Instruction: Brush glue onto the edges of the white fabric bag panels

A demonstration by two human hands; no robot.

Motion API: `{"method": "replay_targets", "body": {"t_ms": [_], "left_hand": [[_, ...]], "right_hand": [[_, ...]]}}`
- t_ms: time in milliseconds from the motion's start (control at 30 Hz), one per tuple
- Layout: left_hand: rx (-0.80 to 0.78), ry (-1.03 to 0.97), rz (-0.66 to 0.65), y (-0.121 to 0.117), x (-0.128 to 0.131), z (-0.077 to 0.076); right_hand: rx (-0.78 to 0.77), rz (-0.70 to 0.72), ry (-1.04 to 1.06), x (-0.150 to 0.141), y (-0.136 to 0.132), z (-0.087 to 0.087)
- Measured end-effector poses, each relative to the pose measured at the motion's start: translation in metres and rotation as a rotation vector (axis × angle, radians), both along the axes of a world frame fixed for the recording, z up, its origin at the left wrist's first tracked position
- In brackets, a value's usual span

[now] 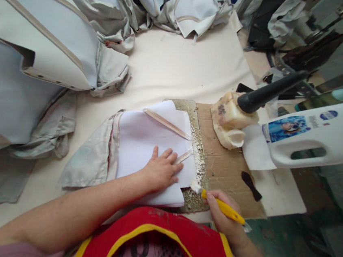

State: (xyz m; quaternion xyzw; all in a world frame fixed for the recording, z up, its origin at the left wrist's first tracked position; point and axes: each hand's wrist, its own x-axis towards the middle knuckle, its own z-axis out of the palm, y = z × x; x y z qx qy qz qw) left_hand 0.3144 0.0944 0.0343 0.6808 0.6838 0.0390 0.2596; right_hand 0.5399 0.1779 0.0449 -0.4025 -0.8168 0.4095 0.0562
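My left hand (162, 170) lies with spread fingers on a white fabric piece (136, 137) that has beige tape strips and a greyish cloth part (95, 157) at its left side. My right hand (224, 211) grips a yellow-handled brush (227, 209). The brush's white-coated bristles (195, 187) are at the lower right corner of the piece, over a board (192, 202) crusted with dried residue. Whether the bristles touch the fabric, I cannot tell. A white smeared band runs along the piece's right edge.
On brown cardboard (222, 170) to the right are a cut-open yellowish container (231, 114) with a black tube (270, 92), and a dark flat tool (251, 186). Beyond lies a large white jug (314, 135). Stacked white-and-grey pieces (37, 36) fill the left and back of the table.
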Motion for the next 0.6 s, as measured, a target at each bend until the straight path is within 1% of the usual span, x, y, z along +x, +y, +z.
{"method": "replay_targets", "body": {"t_ms": [67,133,233,300,433,467,533,600], "left_hand": [[-0.001,-0.003,0.001,0.0,0.0,-0.001],[-0.001,-0.007,-0.001,0.0,0.0,-0.001],[-0.006,-0.009,-0.001,0.001,0.0,0.0],[-0.009,-0.005,0.0,0.001,0.0,0.001],[-0.025,-0.009,0.002,0.001,-0.001,0.003],[-0.027,-0.012,0.005,0.001,-0.001,0.003],[-0.024,-0.015,0.012,0.0,-0.001,0.004],[-0.023,-0.014,0.017,0.001,-0.001,0.005]], "right_hand": [[0.01,0.023,-0.002,0.011,-0.002,0.002],[0.047,0.015,-0.01,0.017,-0.001,0.007],[0.172,-0.029,0.002,0.018,0.003,0.016],[0.214,-0.009,0.049,0.015,0.005,0.018],[0.144,0.165,0.142,0.01,0.01,0.008],[0.153,0.178,0.15,0.009,0.013,0.004],[0.206,0.136,0.151,0.005,0.021,0.0],[0.221,0.106,0.155,-0.003,0.03,-0.002]]}}
